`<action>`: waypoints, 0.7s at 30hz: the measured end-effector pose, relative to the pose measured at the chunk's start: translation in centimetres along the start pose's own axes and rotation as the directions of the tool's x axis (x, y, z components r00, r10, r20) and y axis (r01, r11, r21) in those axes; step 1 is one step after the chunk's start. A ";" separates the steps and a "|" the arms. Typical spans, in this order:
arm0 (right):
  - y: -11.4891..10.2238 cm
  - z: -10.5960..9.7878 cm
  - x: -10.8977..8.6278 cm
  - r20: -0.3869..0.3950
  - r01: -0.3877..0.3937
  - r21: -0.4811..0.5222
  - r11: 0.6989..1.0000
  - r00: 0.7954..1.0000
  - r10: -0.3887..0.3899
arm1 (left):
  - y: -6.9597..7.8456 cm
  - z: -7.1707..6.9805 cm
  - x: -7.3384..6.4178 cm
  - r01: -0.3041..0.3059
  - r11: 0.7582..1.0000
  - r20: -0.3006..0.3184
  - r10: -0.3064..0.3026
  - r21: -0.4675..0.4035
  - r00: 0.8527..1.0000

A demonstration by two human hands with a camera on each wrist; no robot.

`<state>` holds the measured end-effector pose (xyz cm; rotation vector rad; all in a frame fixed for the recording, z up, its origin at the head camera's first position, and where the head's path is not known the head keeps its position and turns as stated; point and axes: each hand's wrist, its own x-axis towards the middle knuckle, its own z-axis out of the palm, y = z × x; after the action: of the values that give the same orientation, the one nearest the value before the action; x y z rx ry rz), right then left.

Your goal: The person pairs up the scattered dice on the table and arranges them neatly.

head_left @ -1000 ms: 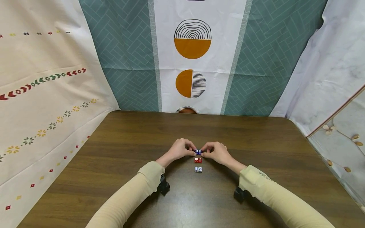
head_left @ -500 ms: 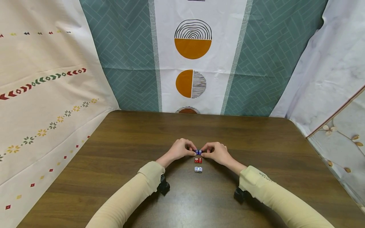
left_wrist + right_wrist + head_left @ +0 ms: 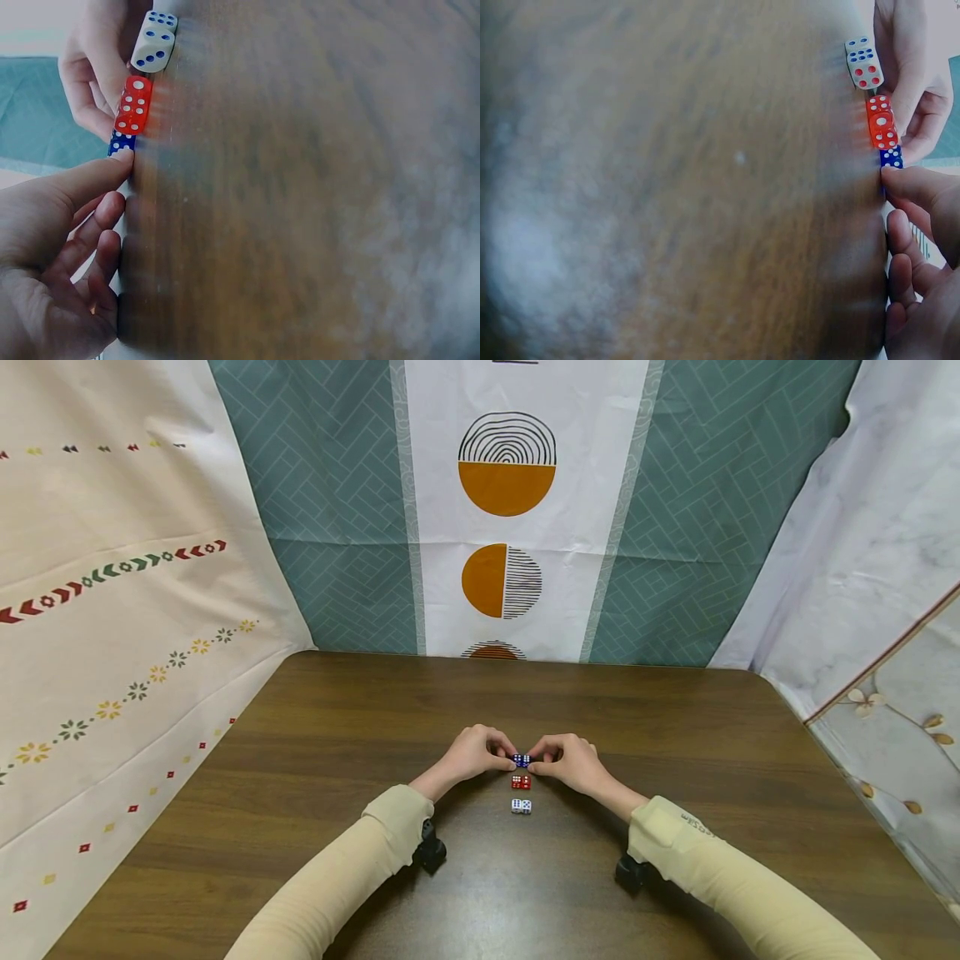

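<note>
Two blue dice (image 3: 522, 761) sit side by side on the table, farthest from me in a short column. My left hand (image 3: 471, 752) pinches them at their left side with thumb and index finger. From the right side, my right hand (image 3: 572, 762) pinches them in the same way. Just nearer lie two red dice (image 3: 521, 782), touching each other, and nearer still two white dice (image 3: 521, 807). The left wrist view shows the left thumb partly covering the blue dice (image 3: 121, 142). In the right wrist view the right thumb hides part of the blue dice (image 3: 891, 157).
The brown wooden table (image 3: 360, 710) spreads around the dice. A patterned green and white cloth (image 3: 345, 510) hangs behind its far edge, with pale cloths along both sides. Black wrist cameras (image 3: 430, 847) sit under the sleeve cuffs.
</note>
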<state>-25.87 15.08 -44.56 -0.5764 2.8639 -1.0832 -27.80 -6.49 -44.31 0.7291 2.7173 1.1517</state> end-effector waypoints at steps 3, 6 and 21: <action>0.0 0.0 0.0 -0.001 0.000 0.000 1.000 1.000 0.000 | 0.0 0.0 0.0 -0.004 1.000 -0.002 0.004 0.004 1.000; 0.0 0.0 0.0 -0.001 0.000 0.002 1.000 1.000 0.000 | 0.0 0.1 0.0 -0.004 1.000 0.003 0.004 0.003 1.000; -0.1 0.0 -0.1 0.004 -0.004 0.010 1.000 1.000 0.004 | 0.0 0.1 -0.1 0.011 1.000 0.011 -0.011 -0.014 1.000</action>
<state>-25.79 15.08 -44.49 -0.5717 2.8532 -1.0934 -27.72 -6.47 -44.36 0.7160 2.6985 1.1598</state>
